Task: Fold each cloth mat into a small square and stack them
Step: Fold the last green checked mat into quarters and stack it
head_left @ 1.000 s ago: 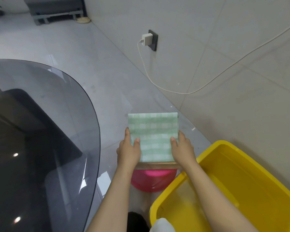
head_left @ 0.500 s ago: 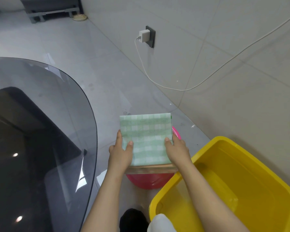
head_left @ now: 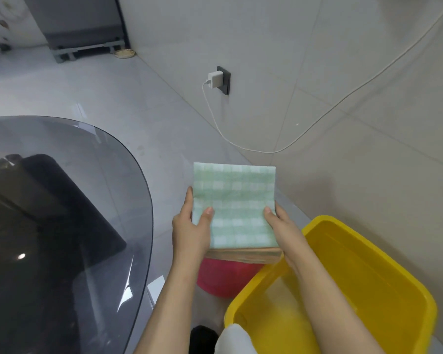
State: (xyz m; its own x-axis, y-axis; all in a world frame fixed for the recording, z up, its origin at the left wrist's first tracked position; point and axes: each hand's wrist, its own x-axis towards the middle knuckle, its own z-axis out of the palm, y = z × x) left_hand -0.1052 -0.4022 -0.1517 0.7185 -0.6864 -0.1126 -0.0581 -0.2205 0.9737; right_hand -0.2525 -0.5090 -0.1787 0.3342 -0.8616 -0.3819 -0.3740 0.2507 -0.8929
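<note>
White cloth: bottom centre of the frame, a pale bundle at the near rim of the tub; too cropped to say whether it is another mat.
Yellow tub: lower right, a plastic basin with what looks like water in it; the right forearm crosses over its near corner.
Pink bucket: lower centre, just below the stack and partly hidden by it.
Left hand: centre of the frame, clamped on the stack's left edge, thumb lying on top of the green cloth and fingers along the side and under.
Right hand: clamped on the right edge in the same way, thumb on top, the other fingers hidden beneath.
Green checked mat: centre, already a flat square, lying on top of the stack held up over the bucket.
Stack of folded mats: seen only as a brownish layered edge under the green one; the count cannot be told.
Handling: judged soft, light and limp; the layers could slide or splay, so hold at opposite edges, pinching through the full thickness and keeping it level.
Glass table: left half of the frame, dark and curved-edged; a likely place to set the stack.
Charger: upper centre, plugged into a wall socket, its white cable trailing to the right.
</note>
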